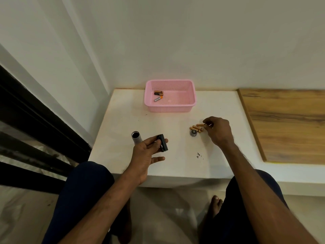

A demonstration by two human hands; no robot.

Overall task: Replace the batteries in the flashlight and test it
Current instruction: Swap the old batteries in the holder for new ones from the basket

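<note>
My left hand (146,155) grips a black battery holder (162,142) above the white table (123,124). Just left of it stands the grey flashlight body (136,137), upright with its open end up. My right hand (218,130) pinches one copper-coloured battery (199,125) at the top of a small pile of similar batteries (196,129). The flashlight's round tail cap (193,132) lies against that pile. A pink basket (191,95) at the back holds three batteries (158,95).
A wooden board (284,124) covers the table's right side. The wall rises straight behind the basket. A black frame (35,120) runs along the left. My knees and bare feet are below the table's front edge.
</note>
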